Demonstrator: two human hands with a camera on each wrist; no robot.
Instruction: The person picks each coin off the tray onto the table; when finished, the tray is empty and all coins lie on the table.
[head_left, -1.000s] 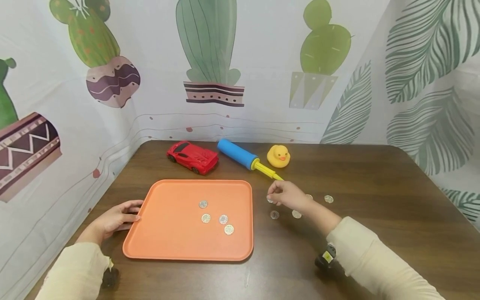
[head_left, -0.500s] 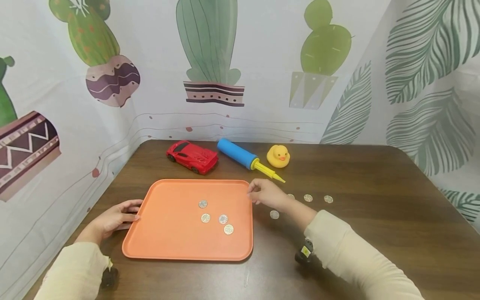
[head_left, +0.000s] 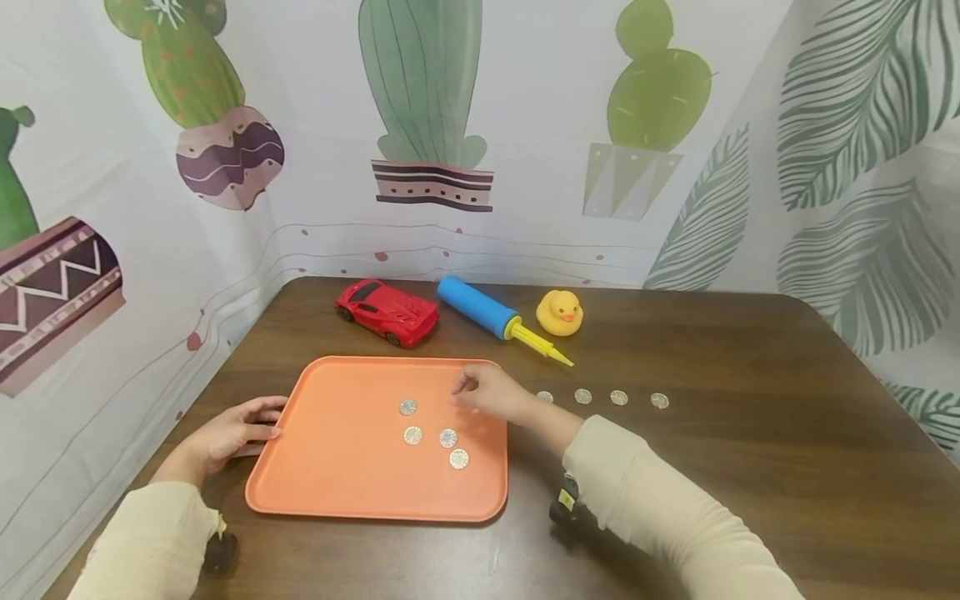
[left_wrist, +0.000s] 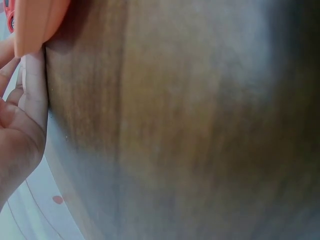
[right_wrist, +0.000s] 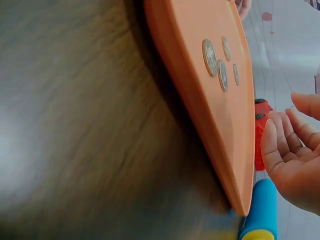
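An orange tray [head_left: 337, 467] lies on the brown table. My left hand [head_left: 238, 433] holds its left edge, thumb at the rim; in the left wrist view the tray's corner [left_wrist: 37, 25] covers the fingertips. Several coins [head_left: 447, 437] lie flat on the tray's right half. Over the tray's upper right part is my right hand [head_left: 491, 393], thumb and fingertips brought together in a pinch on a coin that is almost wholly hidden. More coins [head_left: 582, 397] lie in a row on the table right of the tray, behind the right forearm.
Along the table's far side stand a red toy car [head_left: 386, 312], a blue and yellow pump [head_left: 480, 307] and a yellow rubber duck [head_left: 560, 313]. Behind them hangs a white cloth [head_left: 540, 125] printed with cacti and leaves. The tray has a low raised rim.
My right hand has moved left from the coins on the table, across the tray's right rim, to above the tray. The left hand and the tray stay in place.
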